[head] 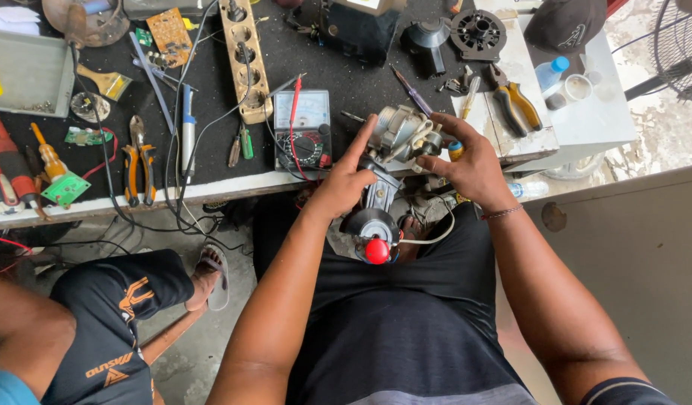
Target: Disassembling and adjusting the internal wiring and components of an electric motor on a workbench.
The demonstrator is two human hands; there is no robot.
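Carburettor (pixel 395 139) of grey metal sat gripped between both hands over the lap — left hand (pixel 344 184) on its side, forefinger raised, right hand (pixel 466 161) closed round the top. Beyond, a multimeter (pixel 305 127) and orange pliers (pixel 515 105) lay on the cluttered surface (pixel 346 75).

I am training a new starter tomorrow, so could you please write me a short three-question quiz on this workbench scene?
1. True or false: both hands grip the grey metal motor part.
2. Which lies just left of the left hand? A) multimeter B) fan C) cap
3. What colour is the round knob at the part's lower end?

Key:
1. True; the right hand grips it too.
2. A, the multimeter on the table.
3. Red.
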